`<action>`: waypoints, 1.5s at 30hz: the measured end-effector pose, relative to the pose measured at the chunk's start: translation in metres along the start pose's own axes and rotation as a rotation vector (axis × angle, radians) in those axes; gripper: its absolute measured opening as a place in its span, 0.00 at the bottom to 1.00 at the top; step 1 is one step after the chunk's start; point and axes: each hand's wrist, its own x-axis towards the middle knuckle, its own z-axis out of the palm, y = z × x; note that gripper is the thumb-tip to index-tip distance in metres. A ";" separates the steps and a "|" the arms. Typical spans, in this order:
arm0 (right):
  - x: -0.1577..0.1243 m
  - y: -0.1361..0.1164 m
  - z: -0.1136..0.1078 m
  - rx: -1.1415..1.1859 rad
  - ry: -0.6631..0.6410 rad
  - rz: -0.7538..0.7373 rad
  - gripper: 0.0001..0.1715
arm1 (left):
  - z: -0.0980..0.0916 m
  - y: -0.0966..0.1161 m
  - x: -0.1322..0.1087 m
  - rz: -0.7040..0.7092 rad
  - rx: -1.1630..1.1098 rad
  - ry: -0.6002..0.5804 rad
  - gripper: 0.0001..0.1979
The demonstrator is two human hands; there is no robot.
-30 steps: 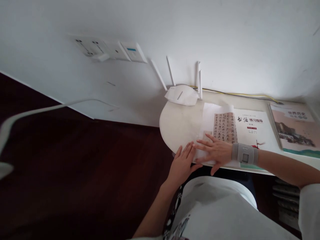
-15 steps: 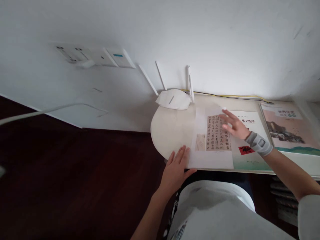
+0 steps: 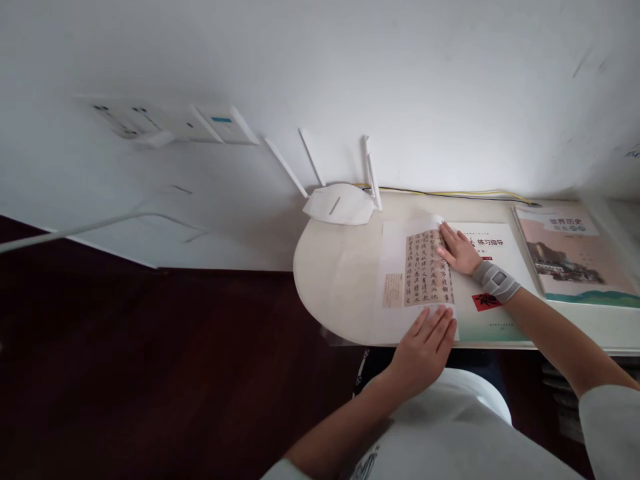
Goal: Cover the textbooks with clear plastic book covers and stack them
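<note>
"So where's the thin sheet [image 3: 395,267]?"

"Flat on the desk [image 3: 330,280], laid over the calligraphy book [image 3: 490,320]."

"And the hands?"

"Both spread wide, palms down, gripping nothing. The left hand [image 3: 423,347] presses the sheet's near edge, and the right hand [image 3: 457,250] presses its far corner, near the router [image 3: 340,203]."

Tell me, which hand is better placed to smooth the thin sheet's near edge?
Probably the left: the left hand lies flat on the near edge of the sheet, while the right hand presses its far corner.
</note>
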 end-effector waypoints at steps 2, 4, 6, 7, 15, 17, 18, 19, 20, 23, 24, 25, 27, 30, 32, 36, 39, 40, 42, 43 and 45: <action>-0.001 -0.001 -0.001 -0.014 -0.020 -0.032 0.46 | -0.003 -0.007 -0.006 0.008 0.003 -0.016 0.17; -0.002 -0.003 -0.001 -0.023 -0.038 -0.056 0.46 | -0.007 -0.013 -0.012 -0.005 0.013 -0.026 0.17; -0.003 -0.004 -0.002 -0.024 -0.046 -0.065 0.46 | -0.008 -0.014 -0.015 -0.029 0.018 -0.029 0.17; -0.003 -0.005 -0.002 -0.022 -0.042 -0.060 0.46 | -0.008 -0.012 -0.016 -0.038 0.014 -0.034 0.18; -0.003 -0.001 -0.002 -0.053 -0.065 -0.086 0.45 | 0.007 0.007 -0.018 -0.111 -0.013 -0.081 0.18; -0.004 -0.001 -0.002 -0.063 -0.090 -0.128 0.45 | 0.007 0.005 -0.022 -0.136 -0.009 -0.087 0.19; -0.004 -0.001 -0.003 -0.063 -0.098 -0.157 0.45 | 0.006 0.003 -0.025 -0.140 -0.007 -0.087 0.20; -0.004 -0.002 -0.003 -0.060 -0.107 -0.191 0.45 | 0.004 0.001 -0.027 -0.139 -0.001 -0.083 0.20; -0.005 -0.002 -0.004 -0.056 -0.118 -0.226 0.45 | 0.002 -0.001 -0.029 -0.134 0.009 -0.077 0.20; -0.006 -0.003 -0.004 -0.046 -0.155 -0.297 0.46 | -0.007 -0.007 -0.034 -0.126 0.046 -0.066 0.19; -0.006 -0.002 -0.004 -0.046 -0.161 -0.304 0.47 | -0.010 -0.009 -0.035 -0.130 0.053 -0.067 0.19; -0.006 -0.002 -0.004 -0.047 -0.160 -0.301 0.47 | -0.012 -0.010 -0.036 -0.135 0.054 -0.071 0.20; -0.006 -0.002 -0.003 -0.059 -0.148 -0.284 0.49 | -0.014 -0.011 -0.038 -0.144 0.043 -0.081 0.21; -0.006 -0.003 0.000 -0.095 -0.145 -0.262 0.50 | -0.011 -0.011 -0.039 -0.156 0.016 -0.090 0.22; -0.005 -0.004 0.002 -0.122 -0.156 -0.255 0.49 | -0.010 -0.010 -0.039 -0.170 0.009 -0.097 0.22; -0.002 -0.006 0.004 -0.148 -0.194 -0.229 0.47 | -0.019 -0.016 -0.049 -0.248 -0.037 -0.056 0.19; -0.001 -0.007 0.006 -0.098 -0.199 -0.203 0.49 | -0.034 -0.034 -0.073 -0.615 -0.076 0.148 0.21; 0.000 -0.006 0.007 -0.067 -0.163 -0.175 0.49 | -0.038 -0.042 -0.083 -0.816 -0.098 0.263 0.22; 0.001 -0.006 0.009 0.014 -0.037 -0.083 0.49 | -0.044 -0.057 -0.102 -1.230 -0.234 0.477 0.23; 0.002 -0.005 0.010 0.060 0.021 -0.037 0.49 | -0.045 -0.062 -0.109 -1.397 -0.380 0.506 0.23; 0.004 -0.003 0.010 0.159 0.076 0.017 0.50 | -0.046 -0.069 -0.114 -1.597 -0.746 0.394 0.21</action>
